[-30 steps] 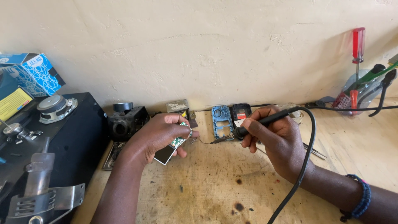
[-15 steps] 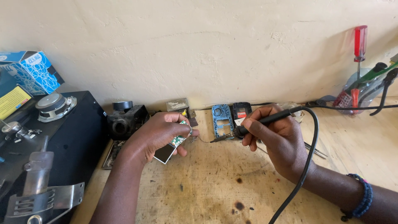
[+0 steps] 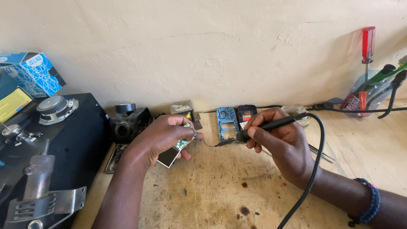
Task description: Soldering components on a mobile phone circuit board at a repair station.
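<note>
My left hand grips a small green circuit board with a dark screen part under it, held just above the wooden bench. A thin wire runs from the board toward the right. My right hand holds a black soldering iron like a pen, its tip pointing left at that wire, close to the board. The iron's black cable loops down over my right wrist. A blue phone frame and a black phone part lie just behind the tip.
A black box with a loose speaker and metal parts fills the left. A blue carton leans on the wall. A clear jar holding a red screwdriver and tools stands far right. Tweezers lie by my right hand.
Hardly anything has changed: both hands keep their places, with the iron's tip staying close to the wire at the board.
</note>
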